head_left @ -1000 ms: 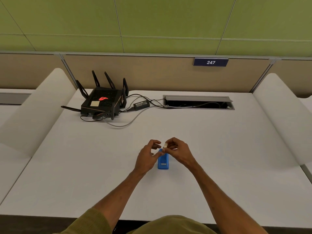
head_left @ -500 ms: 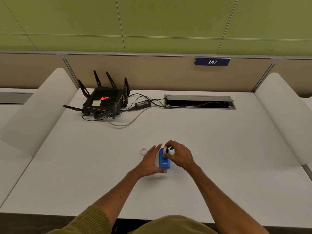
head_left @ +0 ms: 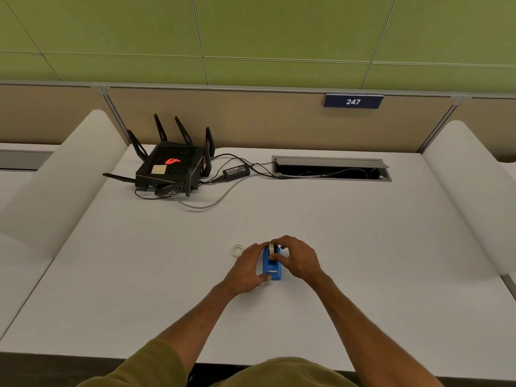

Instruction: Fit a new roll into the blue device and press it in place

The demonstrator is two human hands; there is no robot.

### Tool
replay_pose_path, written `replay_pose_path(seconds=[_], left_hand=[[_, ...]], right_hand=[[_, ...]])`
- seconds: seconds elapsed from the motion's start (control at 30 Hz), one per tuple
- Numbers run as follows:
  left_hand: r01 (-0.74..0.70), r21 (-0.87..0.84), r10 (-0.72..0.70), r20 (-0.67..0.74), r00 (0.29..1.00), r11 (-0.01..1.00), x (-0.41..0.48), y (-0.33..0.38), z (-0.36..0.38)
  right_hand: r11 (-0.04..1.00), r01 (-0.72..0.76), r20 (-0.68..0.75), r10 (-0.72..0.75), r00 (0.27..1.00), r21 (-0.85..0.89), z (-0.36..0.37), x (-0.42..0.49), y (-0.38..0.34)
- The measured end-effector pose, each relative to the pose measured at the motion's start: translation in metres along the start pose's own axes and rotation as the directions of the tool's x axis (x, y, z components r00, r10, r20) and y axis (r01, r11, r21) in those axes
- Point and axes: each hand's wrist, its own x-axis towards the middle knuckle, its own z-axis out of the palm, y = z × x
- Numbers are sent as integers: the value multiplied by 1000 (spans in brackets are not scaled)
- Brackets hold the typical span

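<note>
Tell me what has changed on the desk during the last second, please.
The left hand came down and now holds the side of the blue tape dispenser. A small white ring, not on the desk before, lies left of that hand. The right hand lowered the tape roll onto the dispenser and still pinches it. The dispenser, the router and its cables stayed in place.

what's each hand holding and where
Left hand holds the blue tape dispenser by its left side; right hand pinches the tape roll by its rim at the dispenser's far end.
</note>
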Motion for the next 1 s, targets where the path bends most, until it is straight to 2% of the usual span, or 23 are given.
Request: replay_pose_path(seconds=[0.37,0.6,0.77,1.0], left_hand=[[-2,-47,1,-27,1000,999,3,0,0],[18,-120,-23,-39,999,993,2,3,0],[-16,-90,8,-90,996,996,5,9,0],[-43,-55,36,-128,991,998,11,15,-2]], right_hand=[[999,13,-5,-13,1000,37,4,-1,2],[1000,1,18,-1,1000,-12,2,-2,5],[1000,4,31,-4,1000,-10,3,-2,5],[993,52,-61,-59,996,-108,-2,-2,6]])
